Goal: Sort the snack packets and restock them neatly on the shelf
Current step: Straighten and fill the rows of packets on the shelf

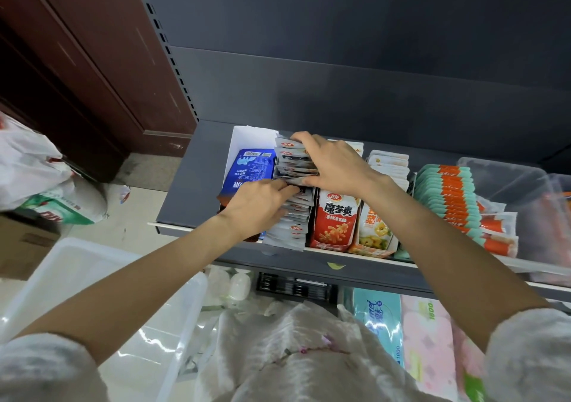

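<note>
A row of small white snack packets stands on edge on the grey shelf. My right hand grips the far part of that row from above, thumb at the near side and fingers over the back. My left hand pushes its fingers into the row just in front of it, between packets. A blue packet lies in a white box to the left. A red packet box and a yellow one stand to the right.
Orange-and-teal packets fill the shelf further right, beside clear plastic bins. A clear plastic tub sits below left on the floor. Tissue packs lie on the lower shelf. White bags sit at far left.
</note>
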